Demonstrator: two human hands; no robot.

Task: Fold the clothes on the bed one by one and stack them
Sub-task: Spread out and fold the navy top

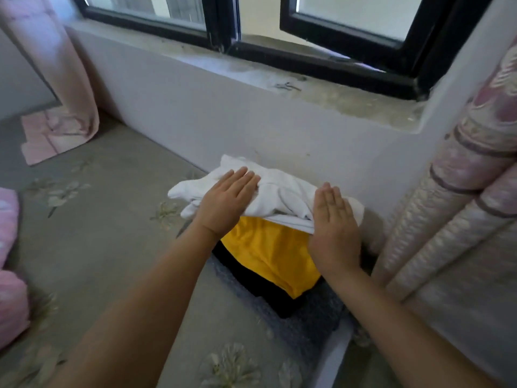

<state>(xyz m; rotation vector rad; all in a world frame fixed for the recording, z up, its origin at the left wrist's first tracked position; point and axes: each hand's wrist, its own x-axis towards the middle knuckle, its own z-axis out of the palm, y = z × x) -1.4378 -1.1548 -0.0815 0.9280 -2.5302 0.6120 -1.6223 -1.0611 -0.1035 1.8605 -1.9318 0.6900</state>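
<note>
A stack of folded clothes sits on the bed against the wall under the window. A white garment lies on top, over a yellow one, a black one and a grey-blue one at the bottom. My left hand lies flat with straight fingers on the white garment's left part. My right hand presses flat on its right front edge, fingers together and pointing toward the wall.
The bed sheet is grey-green with a flower print. A pink curtain hangs at the back left over a pink folded cloth. Pink bedding lies at the left edge. A padded headboard rises on the right.
</note>
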